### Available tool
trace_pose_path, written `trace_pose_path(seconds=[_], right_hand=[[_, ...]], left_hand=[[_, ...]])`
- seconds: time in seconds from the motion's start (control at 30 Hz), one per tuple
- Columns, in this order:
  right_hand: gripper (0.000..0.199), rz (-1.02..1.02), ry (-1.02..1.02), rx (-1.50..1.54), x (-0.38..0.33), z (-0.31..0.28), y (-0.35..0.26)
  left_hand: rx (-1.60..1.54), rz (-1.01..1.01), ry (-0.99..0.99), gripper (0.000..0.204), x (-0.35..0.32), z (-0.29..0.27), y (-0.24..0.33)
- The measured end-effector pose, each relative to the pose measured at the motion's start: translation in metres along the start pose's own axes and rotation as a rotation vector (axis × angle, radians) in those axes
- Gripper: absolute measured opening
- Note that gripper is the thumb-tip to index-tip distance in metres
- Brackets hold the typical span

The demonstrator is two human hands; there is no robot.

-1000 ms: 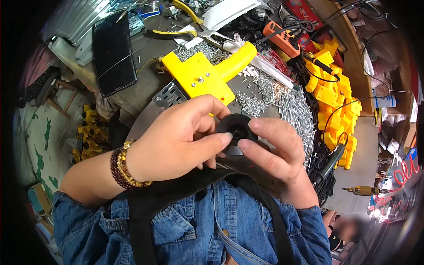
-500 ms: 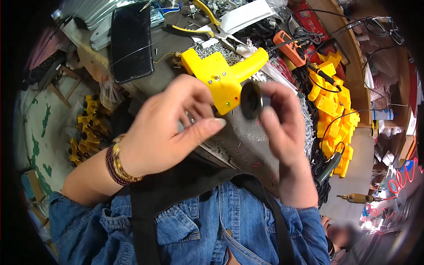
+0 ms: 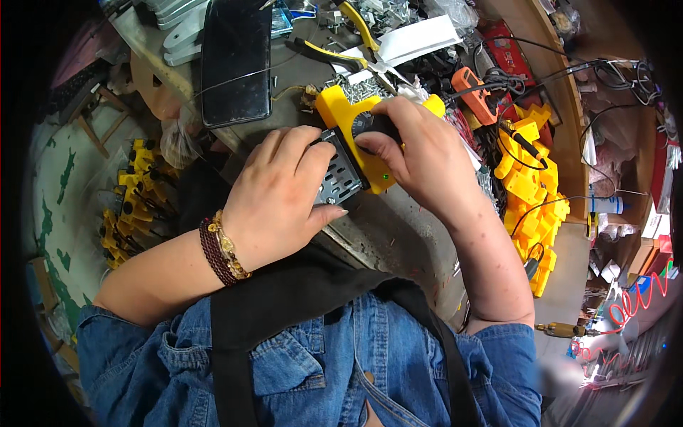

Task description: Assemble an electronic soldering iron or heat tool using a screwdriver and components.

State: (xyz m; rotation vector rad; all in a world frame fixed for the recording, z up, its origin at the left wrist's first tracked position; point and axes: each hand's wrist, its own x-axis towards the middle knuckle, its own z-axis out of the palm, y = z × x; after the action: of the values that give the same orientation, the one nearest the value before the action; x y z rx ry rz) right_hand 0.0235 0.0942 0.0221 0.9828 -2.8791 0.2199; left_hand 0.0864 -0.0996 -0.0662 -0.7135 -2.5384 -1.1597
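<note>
A yellow plastic housing (image 3: 334, 104) with a handle lies on the dark bench in front of me, a small green spot showing near its lower corner. Along its left side is a dark slotted metal plate (image 3: 340, 178). My left hand (image 3: 274, 188) grips that plate, fingers over its top edge and thumb at its lower edge. A round black knob (image 3: 363, 125) rests against the housing's face. My right hand (image 3: 434, 156) is closed round the knob, fingertips and thumb pinching its sides and covering part of the housing.
Beyond the housing lie yellow-handled pliers (image 3: 370, 53), a white strip (image 3: 420, 41) and many loose screws. A black phone-like slab (image 3: 236, 67) is at the far left. Yellow housings (image 3: 530, 199) are heaped on the right, near an orange meter (image 3: 475, 96) and cables.
My right hand has brought the black knob left onto the housing's face. My left hand has closed on the slotted plate, which now shows beside the housing.
</note>
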Motion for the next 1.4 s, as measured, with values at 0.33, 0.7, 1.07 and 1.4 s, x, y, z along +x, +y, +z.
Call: trace_pose_path(seconds=[0.33,0.7,1.07,1.4], right_hand=[[0.035,0.002,-0.163,0.030,0.006,-0.020,0.007],[0.035,-0.101,-0.133,0.020,0.013,-0.023,0.014],[0.034,-0.196,-0.196,-0.041,0.015,-0.011,0.015],[0.028,-0.472,-0.292,-0.109,0.029,-0.024,0.022]], left_hand=[[-0.048,-0.038,0.001,0.066,0.001,-0.001,-0.002],[-0.042,-0.040,-0.033,0.066,0.002,-0.001,-0.003],[-0.051,-0.033,-0.046,0.068,0.003,0.000,-0.004],[-0.001,-0.036,-0.034,0.067,0.002,0.001,-0.002]])
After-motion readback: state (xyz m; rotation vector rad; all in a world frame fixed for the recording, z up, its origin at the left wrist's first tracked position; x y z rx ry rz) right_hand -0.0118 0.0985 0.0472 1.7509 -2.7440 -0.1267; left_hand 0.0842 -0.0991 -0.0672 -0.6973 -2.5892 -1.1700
